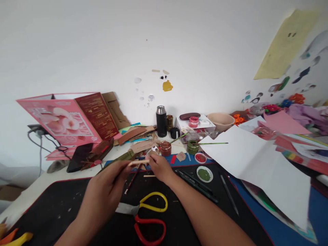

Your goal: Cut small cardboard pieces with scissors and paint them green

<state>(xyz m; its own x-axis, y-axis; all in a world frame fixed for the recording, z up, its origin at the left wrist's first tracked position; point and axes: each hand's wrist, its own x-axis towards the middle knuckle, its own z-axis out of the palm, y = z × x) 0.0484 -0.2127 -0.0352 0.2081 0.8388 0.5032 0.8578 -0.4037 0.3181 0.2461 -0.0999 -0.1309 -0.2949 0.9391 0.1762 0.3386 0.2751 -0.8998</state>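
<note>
Above the black mat, my left hand [104, 188] pinches one end of a thin, pale tan strip [139, 162], perhaps wood or card. The fingers of my right hand [159, 167] are closed on its other end. Below my hands lie scissors [137, 210] with one yellow and one red handle, their blades partly behind my left hand. A dark thin paintbrush [132, 181] rests on the mat between my hands. Another short pale strip [149, 176] lies just beside my right hand.
Brown paint jar [165, 149], green paint jar [192, 147] and a lid of green paint [204, 174] stand beyond my right arm. Dark pens [197, 186] lie nearby. White paper [258, 164] covers the right side. A black flask [161, 122] and pink box [69, 119] stand behind.
</note>
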